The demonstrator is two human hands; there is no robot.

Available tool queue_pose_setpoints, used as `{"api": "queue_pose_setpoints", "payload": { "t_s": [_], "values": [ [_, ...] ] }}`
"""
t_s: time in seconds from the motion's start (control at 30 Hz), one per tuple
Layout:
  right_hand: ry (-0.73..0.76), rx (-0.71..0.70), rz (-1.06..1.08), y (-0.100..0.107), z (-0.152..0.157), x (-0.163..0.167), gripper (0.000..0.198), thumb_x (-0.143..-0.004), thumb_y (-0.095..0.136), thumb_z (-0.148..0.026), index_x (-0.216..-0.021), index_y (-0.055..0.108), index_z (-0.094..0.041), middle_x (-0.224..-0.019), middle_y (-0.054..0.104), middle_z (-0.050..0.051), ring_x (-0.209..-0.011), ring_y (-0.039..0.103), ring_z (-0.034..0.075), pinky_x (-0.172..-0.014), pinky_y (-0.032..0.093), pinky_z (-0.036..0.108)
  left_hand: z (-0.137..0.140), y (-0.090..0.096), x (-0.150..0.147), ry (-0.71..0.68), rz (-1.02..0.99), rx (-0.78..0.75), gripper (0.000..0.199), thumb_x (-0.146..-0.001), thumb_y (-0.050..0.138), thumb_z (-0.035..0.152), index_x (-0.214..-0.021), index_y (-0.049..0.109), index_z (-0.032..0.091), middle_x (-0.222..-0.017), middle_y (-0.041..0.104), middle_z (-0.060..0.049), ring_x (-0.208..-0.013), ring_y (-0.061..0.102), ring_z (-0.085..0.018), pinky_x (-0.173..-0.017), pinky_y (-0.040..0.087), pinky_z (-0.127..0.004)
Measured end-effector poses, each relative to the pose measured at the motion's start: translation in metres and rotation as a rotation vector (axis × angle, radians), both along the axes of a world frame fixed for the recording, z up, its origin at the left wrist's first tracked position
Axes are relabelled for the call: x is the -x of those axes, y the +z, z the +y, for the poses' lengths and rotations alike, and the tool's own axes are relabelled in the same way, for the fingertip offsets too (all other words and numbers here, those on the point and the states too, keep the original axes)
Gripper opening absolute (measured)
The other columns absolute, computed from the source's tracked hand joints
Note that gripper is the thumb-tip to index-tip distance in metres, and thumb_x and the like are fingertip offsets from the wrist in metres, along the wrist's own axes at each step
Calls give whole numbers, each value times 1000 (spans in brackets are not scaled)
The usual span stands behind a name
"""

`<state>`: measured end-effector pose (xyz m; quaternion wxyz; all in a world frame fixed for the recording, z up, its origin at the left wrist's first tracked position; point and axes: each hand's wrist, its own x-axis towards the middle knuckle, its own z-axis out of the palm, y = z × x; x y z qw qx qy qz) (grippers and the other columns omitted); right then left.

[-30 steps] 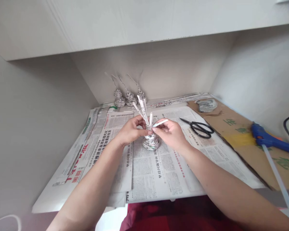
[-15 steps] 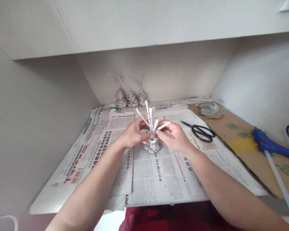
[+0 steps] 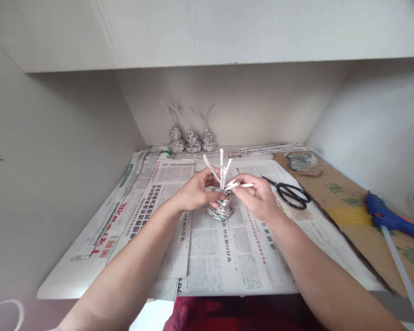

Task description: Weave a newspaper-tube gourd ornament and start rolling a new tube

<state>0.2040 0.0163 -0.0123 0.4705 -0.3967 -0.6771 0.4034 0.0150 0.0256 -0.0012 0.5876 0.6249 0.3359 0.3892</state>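
Observation:
A small woven paper gourd [image 3: 220,212] made of rolled newspaper stands upright on the newspaper sheets, several paper strips [image 3: 221,168] fanning out of its top. My left hand [image 3: 202,189] is wrapped around its left side, thumb across the front near the rim. On the right, my right hand [image 3: 257,195] pinches a paper strip [image 3: 244,185] that leans outward to the right. The gourd's back and some of my fingertips are hidden.
Three finished-looking paper gourds [image 3: 193,143] stand along the back wall beside a bundle of paper rods [image 3: 251,151]. Black scissors [image 3: 291,193] lie right of my right hand. A blue glue gun [image 3: 386,214] rests on cardboard [image 3: 345,220] at the right.
My right hand has moved slightly right, away from the gourd, bending strips outward and down. My left hand keeps its hold. The whole view has shifted a little.

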Motion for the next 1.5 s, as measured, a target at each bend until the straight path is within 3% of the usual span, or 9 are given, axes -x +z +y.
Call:
{"api": "queue_pose_setpoints", "payload": {
  "t_s": [0.2,0.37,0.53,0.7,0.97,1.13,1.23,1.3,1.5],
  "values": [
    [-30,-123,-113,3,-1,1,8,-78,69,-27,-78,70,-20,-78,72,2,-71,65,17,-66,50,28,0,0,0,-4,10,7,41,-64,76,10,-95,51,17,-91,56,-2,-76,61,-15,-55,57,-26],
    [-44,-231,-192,5,-1,0,4,-81,67,-25,-79,70,-23,-80,72,1,-74,66,17,-72,51,31,-1,0,1,3,28,16,42,-64,77,13,-97,50,18,-89,56,-1,-66,60,-12,-53,56,-26],
    [-46,-234,-229,5,-2,0,9,-75,73,-25,-82,67,-23,-84,72,2,-77,68,19,-73,53,33,-1,1,0,6,35,-12,41,-64,77,14,-96,51,17,-91,56,-3,-72,61,-14,-56,57,-27],
    [-128,-299,-203,3,-6,7,7,-77,69,-24,-84,67,-23,-85,72,2,-77,68,18,-71,54,31,1,-3,0,-20,21,-60,40,-65,73,10,-98,52,17,-99,58,-7,-97,59,-22,-56,56,-22],
    [-135,-95,-121,1,-6,9,4,-80,63,-25,-80,64,-21,-79,70,1,-73,67,18,-65,54,28,3,-7,1,-31,31,-57,42,-68,73,14,-103,52,18,-106,59,-9,-105,59,-25,-56,55,-22],
    [-133,-126,-126,2,-7,10,5,-79,64,-26,-81,63,-22,-80,69,2,-74,67,18,-68,54,30,2,-7,-1,6,43,-66,40,-67,71,12,-103,53,17,-103,59,-8,-96,60,-22,-56,56,-22],
    [-206,-201,-189,2,-9,13,5,-77,65,-23,-79,61,-23,-79,70,2,-73,67,19,-70,54,31,1,-7,-3,25,64,-98,36,-69,69,12,-101,53,17,-100,58,-7,-88,60,-19,-55,57,-24],
    [-278,-230,-219,1,-11,15,6,-75,65,-20,-78,62,-24,-77,69,1,-71,66,19,-69,53,31,0,-8,-3,12,63,-115,36,-69,67,11,-101,53,17,-100,58,-7,-94,60,-21,-55,57,-24],
    [-279,-67,-100,-1,-9,14,13,-70,59,-14,-80,64,-23,-77,70,1,-68,66,18,-61,51,28,1,-9,-2,-12,65,-105,37,-68,68,10,-101,51,18,-104,56,-8,-101,58,-24,-55,56,-22]
  ]
}}
